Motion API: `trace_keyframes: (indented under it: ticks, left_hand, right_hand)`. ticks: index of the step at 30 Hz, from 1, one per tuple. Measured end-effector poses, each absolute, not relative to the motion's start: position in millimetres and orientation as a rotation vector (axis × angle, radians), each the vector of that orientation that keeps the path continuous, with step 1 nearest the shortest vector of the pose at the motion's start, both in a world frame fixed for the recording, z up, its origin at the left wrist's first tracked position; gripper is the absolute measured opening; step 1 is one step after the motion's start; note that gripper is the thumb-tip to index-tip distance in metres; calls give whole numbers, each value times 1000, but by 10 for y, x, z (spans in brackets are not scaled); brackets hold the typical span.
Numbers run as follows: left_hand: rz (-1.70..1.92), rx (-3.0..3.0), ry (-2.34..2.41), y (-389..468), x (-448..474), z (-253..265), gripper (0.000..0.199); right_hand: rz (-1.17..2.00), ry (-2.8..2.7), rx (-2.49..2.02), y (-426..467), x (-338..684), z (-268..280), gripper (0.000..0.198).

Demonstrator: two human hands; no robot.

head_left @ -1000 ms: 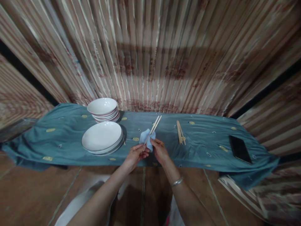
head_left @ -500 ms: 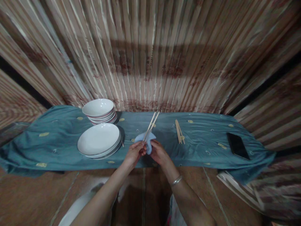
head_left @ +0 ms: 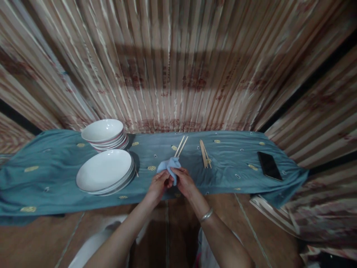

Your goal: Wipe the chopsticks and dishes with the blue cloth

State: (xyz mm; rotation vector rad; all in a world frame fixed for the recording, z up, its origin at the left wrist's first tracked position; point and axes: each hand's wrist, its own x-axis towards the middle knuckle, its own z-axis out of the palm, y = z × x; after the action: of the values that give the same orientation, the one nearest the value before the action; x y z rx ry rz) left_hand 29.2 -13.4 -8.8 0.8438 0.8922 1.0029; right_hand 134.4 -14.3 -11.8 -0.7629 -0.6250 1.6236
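Two wooden chopsticks (head_left: 181, 146) point away from me, their near parts covered by a light blue cloth (head_left: 170, 163). My left hand (head_left: 161, 182) is closed at the near end of the chopsticks, with the cloth against its fingers. With thumb and fingers my right hand (head_left: 180, 180) pinches the cloth around the sticks; a silver bangle sits on that wrist. Both hands are close together over the front edge of the table. Several more chopsticks (head_left: 205, 154) lie in a loose bunch to the right of the hands.
Left of the hands are a stack of white plates (head_left: 104, 171) and, behind it, a stack of white bowls (head_left: 103, 130). A black phone (head_left: 269, 165) lies at the right on the teal tablecloth (head_left: 228, 171). A striped curtain (head_left: 167, 74) hangs behind the table.
The cloth, open below the sticks before, is now folded over them, and my right fingers have closed on it. The view has turned slightly, shifting plates and phone leftward.
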Motion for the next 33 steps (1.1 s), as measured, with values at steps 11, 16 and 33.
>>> trace_keyframes:
  ticks: [11,16,33]
  left_hand:
    - [917,953,901,-119,393,-149,39]
    - [849,1005,968,-187,408,-143,38]
    - [795,996,1039,-265,280,-186,40]
  right_hand:
    - [1456,-536,-894,-114,1412,-225,22]
    - [1324,-398,-884,7,1620,-193,15]
    - [1228,-328,-891,79,1955,-159,10]
